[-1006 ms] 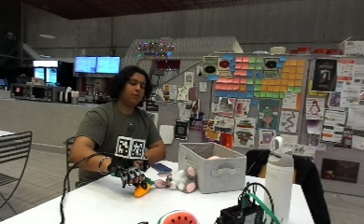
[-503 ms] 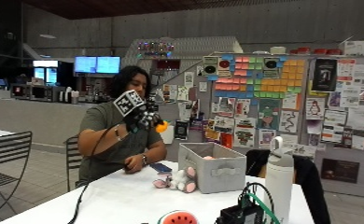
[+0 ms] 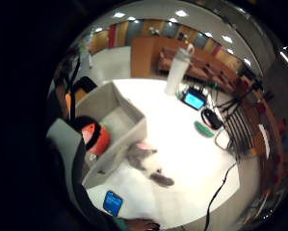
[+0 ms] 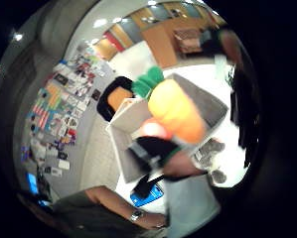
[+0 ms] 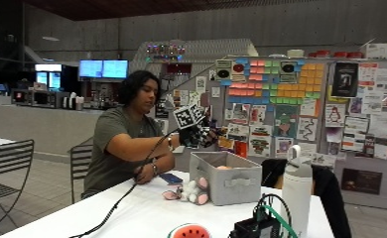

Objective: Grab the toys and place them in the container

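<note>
An orange plush carrot [image 4: 175,111] with green leaves is pinched in the gloved right hand [image 5: 197,135], held above the grey fabric container [image 5: 225,177] at centre frame. To finish well, lower it over the open bin before letting go. A pink-and-white plush toy [image 5: 190,191] lies on the table just left of the bin.

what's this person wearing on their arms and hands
The right hand wears a black glove. The left hand is bare, with a watch at the wrist. Both arms come out of the short sleeves of a grey-green t-shirt.
</note>
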Demonstrator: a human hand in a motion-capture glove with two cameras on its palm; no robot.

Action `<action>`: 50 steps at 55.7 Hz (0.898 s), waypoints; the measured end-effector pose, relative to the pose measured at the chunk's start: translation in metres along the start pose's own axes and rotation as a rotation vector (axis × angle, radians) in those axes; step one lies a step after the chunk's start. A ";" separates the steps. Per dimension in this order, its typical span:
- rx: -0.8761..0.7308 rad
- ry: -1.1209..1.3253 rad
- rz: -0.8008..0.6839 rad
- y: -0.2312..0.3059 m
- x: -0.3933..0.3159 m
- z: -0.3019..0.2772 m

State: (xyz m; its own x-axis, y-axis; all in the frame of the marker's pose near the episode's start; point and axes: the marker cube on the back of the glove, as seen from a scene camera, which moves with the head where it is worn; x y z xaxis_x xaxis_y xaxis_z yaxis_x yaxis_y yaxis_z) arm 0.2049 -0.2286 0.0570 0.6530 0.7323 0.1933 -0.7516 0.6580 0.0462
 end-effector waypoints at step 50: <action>-0.030 0.061 0.100 0.125 0.103 0.177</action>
State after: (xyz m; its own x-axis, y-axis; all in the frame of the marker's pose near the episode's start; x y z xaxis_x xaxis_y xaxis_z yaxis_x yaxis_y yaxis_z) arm 0.1611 -0.1021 0.2561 0.5797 0.8034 0.1356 -0.8109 0.5851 -0.0001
